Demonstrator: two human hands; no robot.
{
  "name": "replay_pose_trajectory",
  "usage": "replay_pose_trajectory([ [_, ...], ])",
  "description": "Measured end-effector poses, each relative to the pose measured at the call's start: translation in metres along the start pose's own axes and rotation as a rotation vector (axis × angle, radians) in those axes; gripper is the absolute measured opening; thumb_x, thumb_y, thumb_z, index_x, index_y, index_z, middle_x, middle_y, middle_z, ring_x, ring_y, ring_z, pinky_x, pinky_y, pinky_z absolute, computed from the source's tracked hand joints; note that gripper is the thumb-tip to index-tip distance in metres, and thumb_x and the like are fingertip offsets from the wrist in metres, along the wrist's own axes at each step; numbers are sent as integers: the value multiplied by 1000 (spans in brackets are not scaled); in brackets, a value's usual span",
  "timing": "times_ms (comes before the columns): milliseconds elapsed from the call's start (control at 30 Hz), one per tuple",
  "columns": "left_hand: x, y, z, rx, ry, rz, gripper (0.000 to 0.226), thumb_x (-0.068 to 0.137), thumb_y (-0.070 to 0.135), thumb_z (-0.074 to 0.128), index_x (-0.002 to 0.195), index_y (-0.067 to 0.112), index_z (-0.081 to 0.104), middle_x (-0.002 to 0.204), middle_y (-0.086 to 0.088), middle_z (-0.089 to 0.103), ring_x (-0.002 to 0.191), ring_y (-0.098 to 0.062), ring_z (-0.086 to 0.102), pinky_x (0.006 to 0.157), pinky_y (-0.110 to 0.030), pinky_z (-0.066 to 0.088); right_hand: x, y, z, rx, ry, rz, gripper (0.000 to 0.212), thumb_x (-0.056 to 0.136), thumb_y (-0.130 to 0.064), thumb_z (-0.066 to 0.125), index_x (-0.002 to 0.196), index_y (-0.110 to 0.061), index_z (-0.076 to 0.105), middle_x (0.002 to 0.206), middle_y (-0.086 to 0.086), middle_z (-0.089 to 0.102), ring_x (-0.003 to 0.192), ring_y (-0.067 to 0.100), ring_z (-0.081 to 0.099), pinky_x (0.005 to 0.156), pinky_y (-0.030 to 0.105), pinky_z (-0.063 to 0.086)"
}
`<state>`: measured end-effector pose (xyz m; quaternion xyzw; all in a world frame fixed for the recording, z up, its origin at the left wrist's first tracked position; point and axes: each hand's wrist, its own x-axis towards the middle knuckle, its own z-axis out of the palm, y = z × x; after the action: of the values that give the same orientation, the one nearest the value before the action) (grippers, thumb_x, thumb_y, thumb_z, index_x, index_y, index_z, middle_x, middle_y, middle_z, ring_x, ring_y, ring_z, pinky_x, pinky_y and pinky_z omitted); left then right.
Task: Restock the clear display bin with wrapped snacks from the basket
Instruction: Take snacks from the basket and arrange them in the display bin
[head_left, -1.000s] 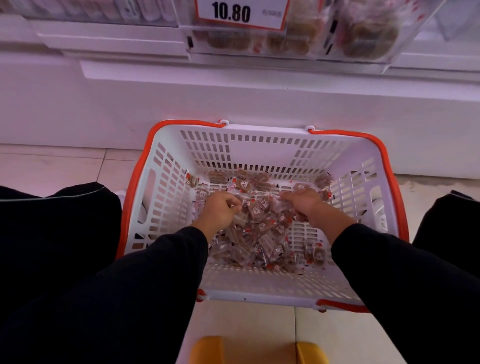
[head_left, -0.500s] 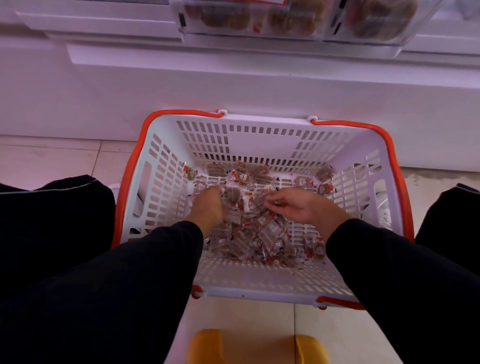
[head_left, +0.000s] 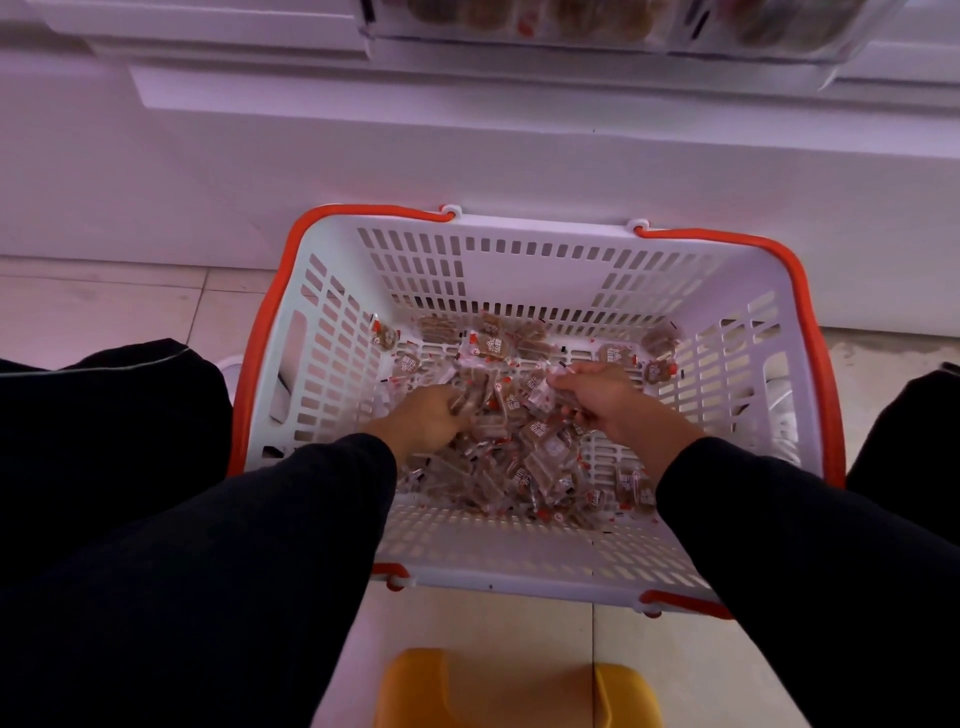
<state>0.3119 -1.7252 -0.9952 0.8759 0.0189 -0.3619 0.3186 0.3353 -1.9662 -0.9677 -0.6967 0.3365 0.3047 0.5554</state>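
A white slotted basket (head_left: 332, 332) with orange handles stands on the floor, its bottom covered by several small clear-wrapped brown snacks (head_left: 540, 457). Both my hands are down inside it. My left hand (head_left: 426, 421) grips a bunch of the wrapped snacks, its fingers curled round them. My right hand (head_left: 602, 400) is curled over the pile, holding more snacks at its fingertips. The clear display bin (head_left: 613, 26) hangs on the shelf above the basket, showing brown snacks through its front.
A white shelf base (head_left: 467, 156) rises just behind the basket. My knees in dark trousers flank the basket on both sides. A yellow stool (head_left: 498, 691) sits below me on the tiled floor (head_left: 104, 306).
Both hands have drawn together at the middle of the pile and gathered snacks. The view has tipped down, so the price tag is out of sight.
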Motion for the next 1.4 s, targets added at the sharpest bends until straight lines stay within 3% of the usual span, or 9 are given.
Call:
replay_pose_trajectory([
  [167, 1, 16, -15, -237, 101, -86, 25, 101, 34, 52, 99, 11, 62, 69, 2, 53, 59, -14, 55, 54, -25, 39, -6, -10, -2, 86, -147, 29, 6, 90, -4, 66, 95, 0, 64, 81, 15, 68, 51, 13, 59, 42, 20, 46],
  [267, -14, 36, -37, -727, -81, -189, 45, 97, 21, 62, 136, 1, 50, 109, -5, 65, 83, -27, 75, 67, -36, 59, -22, -29, -14, 145, -391, 37, 11, 93, 0, 59, 98, -1, 68, 82, 12, 70, 59, 13, 63, 50, 21, 52],
  [333, -28, 55, -57, -841, -255, -153, 44, 96, 18, 64, 135, 0, 52, 127, -13, 64, 93, -28, 74, 76, -39, 61, -39, -49, -24, 162, -521, 3, 16, 91, 1, 61, 100, -6, 73, 83, 9, 72, 64, 13, 66, 54, 21, 55],
  [500, -71, 114, -113, -965, -426, 39, 20, 99, 13, 56, 117, 6, 61, 111, -19, 72, 97, -29, 73, 77, -42, 61, -99, -114, -38, 206, -635, -169, 11, 78, -11, 71, 82, -16, 79, 74, 2, 70, 58, 9, 65, 47, 16, 52],
  [867, -220, 198, -228, -920, -647, 302, 38, 100, 16, 48, 137, 7, 53, 136, -28, 57, 121, -43, 59, 96, -40, 55, -267, -186, -26, 127, -538, -659, 9, 89, -14, 66, 95, -6, 65, 71, 11, 65, 50, 12, 59, 41, 18, 45],
  [1000, -247, 222, -232, -995, -438, 376, 39, 92, 10, 58, 131, 5, 58, 127, -23, 65, 114, -40, 65, 88, -39, 59, -311, -206, -31, -5, -239, -843, 33, 78, -39, 73, 98, -14, 64, 62, 7, 61, 38, 11, 42, 34, 19, 32],
  [1100, -250, 241, -233, -1096, -338, 402, 45, 83, 9, 62, 127, 0, 58, 111, -22, 70, 102, -38, 69, 83, -38, 61, -318, -225, -41, 92, -69, -854, 8, 93, -23, 65, 87, -17, 63, 57, 3, 53, 36, 9, 35, 36, 14, 25],
  [1233, -244, 260, -232, -1133, -332, 427, 49, 81, 6, 59, 129, -1, 57, 111, -19, 71, 98, -30, 69, 83, -38, 61, -319, -243, -50, 388, -214, -791, 26, 87, 1, 48, 100, -13, 65, 80, 9, 61, 51, 14, 50, 39, 23, 37],
  [1400, -236, 273, -233, -1112, -369, 472, 39, 86, -4, 49, 124, -4, 59, 116, -23, 65, 102, -35, 64, 84, -39, 60, -312, -253, -56, 357, -360, -996, 31, 78, -2, 67, 108, -6, 64, 92, 11, 67, 76, 17, 64, 66, 24, 55],
])
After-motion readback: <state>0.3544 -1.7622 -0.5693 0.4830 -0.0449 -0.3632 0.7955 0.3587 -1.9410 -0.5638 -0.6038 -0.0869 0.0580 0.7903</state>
